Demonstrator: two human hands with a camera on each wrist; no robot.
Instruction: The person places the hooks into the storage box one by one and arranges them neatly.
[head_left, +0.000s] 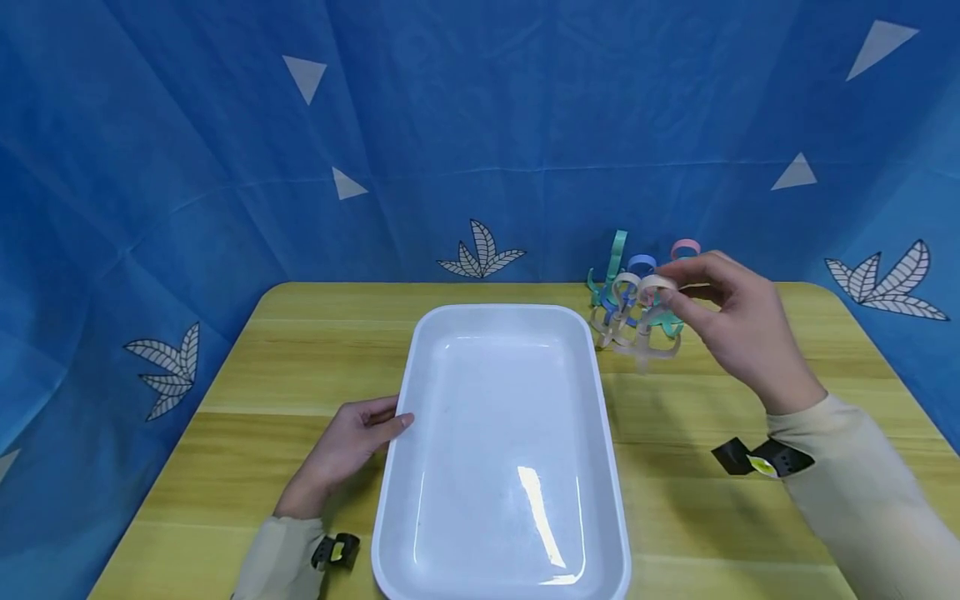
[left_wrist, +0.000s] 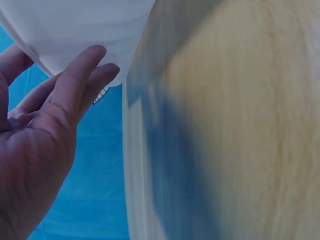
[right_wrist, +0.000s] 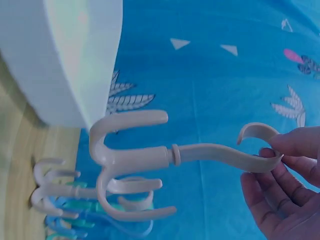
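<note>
My right hand [head_left: 738, 321] pinches the curved top of a beige multi-prong hook [right_wrist: 135, 158] between thumb and fingers. In the right wrist view its swivel stem and upturned prongs point away from the hand. Behind it stand other prong hooks: another beige one [right_wrist: 55, 190], a green one [head_left: 617, 254], a blue one [head_left: 642, 262] and a pink one [head_left: 686, 245]. On the other side, my left hand [head_left: 352, 442] grips the left rim of a white rectangular tray [head_left: 495, 400], thumb over the rim and fingers against the outer wall. Nothing lies in the tray.
The wooden table [head_left: 300, 350] carries the tray at its middle and the hooks at its back right. A blue cloth [head_left: 525, 125] with white triangles and leaf prints hangs behind and at the sides.
</note>
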